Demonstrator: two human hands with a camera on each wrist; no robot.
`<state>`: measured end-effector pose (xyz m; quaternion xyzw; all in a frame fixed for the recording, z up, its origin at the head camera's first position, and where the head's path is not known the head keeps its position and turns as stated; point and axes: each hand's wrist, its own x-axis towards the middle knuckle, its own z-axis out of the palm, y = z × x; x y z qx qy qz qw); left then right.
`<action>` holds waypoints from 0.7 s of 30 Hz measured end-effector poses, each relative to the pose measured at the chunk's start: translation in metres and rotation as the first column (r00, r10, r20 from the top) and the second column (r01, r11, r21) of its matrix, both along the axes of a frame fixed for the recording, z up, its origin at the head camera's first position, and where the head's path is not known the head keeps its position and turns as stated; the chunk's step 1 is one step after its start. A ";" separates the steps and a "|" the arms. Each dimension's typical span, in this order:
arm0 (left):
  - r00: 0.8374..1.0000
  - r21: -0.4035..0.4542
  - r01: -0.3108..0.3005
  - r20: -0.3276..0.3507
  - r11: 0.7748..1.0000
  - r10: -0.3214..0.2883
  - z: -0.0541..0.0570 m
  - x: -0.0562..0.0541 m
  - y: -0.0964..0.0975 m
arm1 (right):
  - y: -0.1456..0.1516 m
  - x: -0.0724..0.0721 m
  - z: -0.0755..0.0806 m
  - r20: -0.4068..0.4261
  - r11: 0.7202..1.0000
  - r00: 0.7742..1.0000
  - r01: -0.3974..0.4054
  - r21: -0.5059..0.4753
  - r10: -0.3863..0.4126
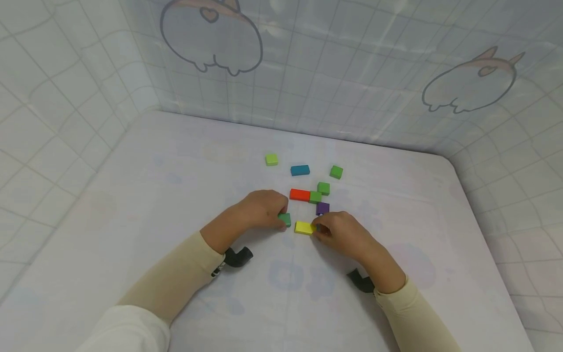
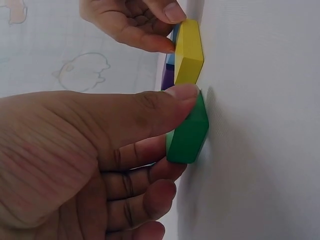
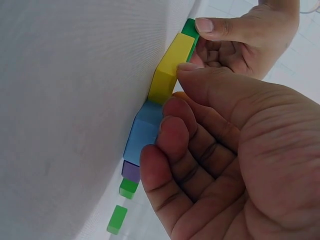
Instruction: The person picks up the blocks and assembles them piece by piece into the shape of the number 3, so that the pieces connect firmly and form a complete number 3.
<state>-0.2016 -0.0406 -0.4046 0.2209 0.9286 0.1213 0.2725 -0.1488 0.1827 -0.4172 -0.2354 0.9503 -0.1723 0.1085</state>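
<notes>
My left hand (image 1: 264, 209) pinches a dark green block (image 2: 189, 134) between thumb and fingers, low over the white surface. Just right of it lies a flat yellow block (image 1: 303, 228), its right end pinched by my right hand (image 1: 345, 234). In the right wrist view a light blue block (image 3: 143, 131) stands against the near end of the yellow one, close beside my curled fingers; my right hand mostly hides it in the head view. Right behind that hand sits a purple block (image 1: 323, 208).
Behind the hands, a red block (image 1: 300, 194) touches a green cube (image 1: 315, 197), with another green cube (image 1: 323, 188) at its corner. Farther back lie a lime block (image 1: 271, 159), a blue block (image 1: 300, 170) and a green cube (image 1: 336, 171). Grid-patterned curtains (image 1: 308, 73) surround the table.
</notes>
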 end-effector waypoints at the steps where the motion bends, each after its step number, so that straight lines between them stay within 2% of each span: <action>1: 1.000 0.002 -0.001 0.000 1.000 0.001 0.000 0.000 0.000 | 0.000 0.000 0.000 -0.001 1.000 1.000 0.000 0.001 0.000; 21: 1.000 0.029 0.006 -0.010 1.000 -0.006 -0.004 0.003 0.003 | 0.001 -0.001 -0.003 -0.021 1.000 1.000 -0.021 -0.002 0.021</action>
